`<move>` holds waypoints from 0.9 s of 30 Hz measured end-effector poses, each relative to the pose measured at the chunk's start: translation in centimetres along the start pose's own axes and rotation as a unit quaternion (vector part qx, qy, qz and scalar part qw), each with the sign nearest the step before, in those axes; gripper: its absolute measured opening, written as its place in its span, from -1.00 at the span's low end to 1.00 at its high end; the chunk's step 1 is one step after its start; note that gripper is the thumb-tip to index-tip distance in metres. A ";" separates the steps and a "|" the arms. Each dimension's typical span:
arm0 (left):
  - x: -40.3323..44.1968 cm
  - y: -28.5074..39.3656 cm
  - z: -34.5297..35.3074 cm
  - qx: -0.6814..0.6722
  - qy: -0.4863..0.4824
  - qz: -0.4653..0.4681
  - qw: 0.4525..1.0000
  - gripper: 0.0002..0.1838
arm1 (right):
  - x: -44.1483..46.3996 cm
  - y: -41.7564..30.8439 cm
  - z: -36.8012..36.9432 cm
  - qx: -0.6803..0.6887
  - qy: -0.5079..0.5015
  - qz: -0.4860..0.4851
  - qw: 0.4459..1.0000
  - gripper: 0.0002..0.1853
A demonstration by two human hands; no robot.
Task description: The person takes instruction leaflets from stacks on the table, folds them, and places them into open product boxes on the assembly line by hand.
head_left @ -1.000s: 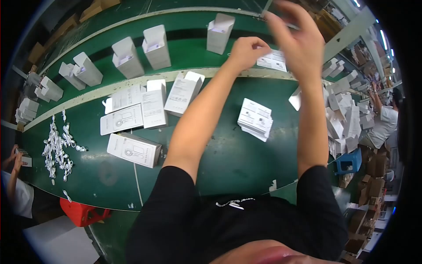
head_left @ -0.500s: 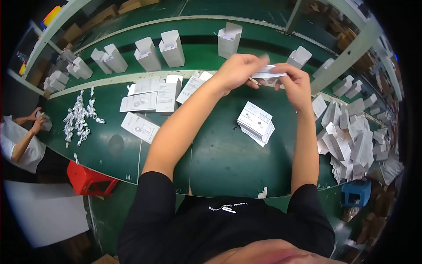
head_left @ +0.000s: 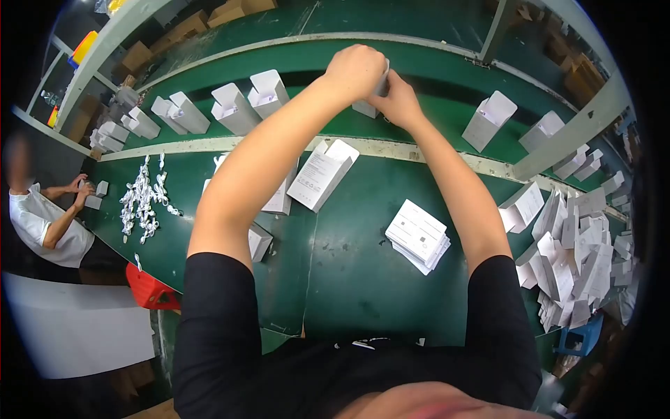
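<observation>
The white carton (head_left: pixel 366 109) stands beyond the pale rail (head_left: pixel 447 157), directly beneath your left hand (head_left: pixel 356 70) and right hand (head_left: pixel 399 103), which are together at its upper part, though you hide your fingertips, so whether they clamp it cannot be told. You seem to be working at its top, and the next move there calls for light, steady pressure to keep it upright. Open cartons stand to either side of your hands, and nearer you on the worktop (head_left: pixel 363 293) lies a stack of printed leaflets (head_left: pixel 417 230).
</observation>
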State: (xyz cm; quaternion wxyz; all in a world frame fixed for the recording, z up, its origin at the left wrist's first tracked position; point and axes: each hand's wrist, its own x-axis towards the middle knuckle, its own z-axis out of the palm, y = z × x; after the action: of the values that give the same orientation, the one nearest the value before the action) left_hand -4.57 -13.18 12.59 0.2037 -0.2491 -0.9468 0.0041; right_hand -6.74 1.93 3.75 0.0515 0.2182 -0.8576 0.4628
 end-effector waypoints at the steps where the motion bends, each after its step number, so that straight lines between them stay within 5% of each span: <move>1: 0.2 -0.2 0.4 -0.050 -0.050 -0.021 0.997 -0.71 | 0.2 0.0 0.4 -0.012 -0.002 0.009 1.000 -0.30; 4: 0.3 -1.6 0.2 -0.100 -0.165 -0.024 0.981 -0.72 | -0.1 1.5 1.1 0.017 0.002 -0.029 0.999 -0.39; 11: -1.7 -1.8 2.2 0.032 -0.112 0.017 0.993 -0.74 | -0.7 3.8 3.8 0.048 0.031 -0.064 0.996 -0.41; 13: -0.7 -2.8 1.9 -0.090 -0.133 -0.065 0.985 -0.73 | -0.6 3.9 3.8 0.059 0.014 -0.082 0.995 -0.41; 16: -2.2 -1.6 -0.6 -0.169 0.110 -0.018 0.979 -0.79 | -0.9 2.9 3.8 0.053 -0.002 -0.069 0.996 -0.40; 17: -1.6 -1.8 -0.1 -0.075 0.004 -0.059 0.995 -0.85 | -1.0 2.8 3.8 0.031 -0.004 -0.073 0.997 -0.40; 20: -1.8 -1.5 1.4 -0.009 -0.051 -0.042 0.998 -0.85 | -1.0 3.2 4.1 0.014 0.007 -0.088 0.996 -0.44; 24: -1.7 -1.5 -1.4 -0.141 -0.153 0.026 0.978 -0.79 | -0.7 3.4 4.6 0.022 0.009 -0.129 0.991 -0.41; 25: -2.4 -0.8 -2.3 -0.060 -0.135 0.006 0.989 -0.77 | -0.8 3.4 4.7 -0.020 0.018 -0.129 0.991 -0.28; 27: -4.7 2.7 -5.0 0.093 0.094 0.084 0.988 -0.78 | -1.8 2.2 3.0 0.018 -0.062 -0.084 0.994 -0.14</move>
State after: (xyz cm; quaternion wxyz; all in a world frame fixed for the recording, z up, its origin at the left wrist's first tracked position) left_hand 2.40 -13.54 15.09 0.3130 -0.3070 -0.8947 0.0854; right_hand -5.72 1.04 -0.15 0.0335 0.3185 -0.8293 0.4578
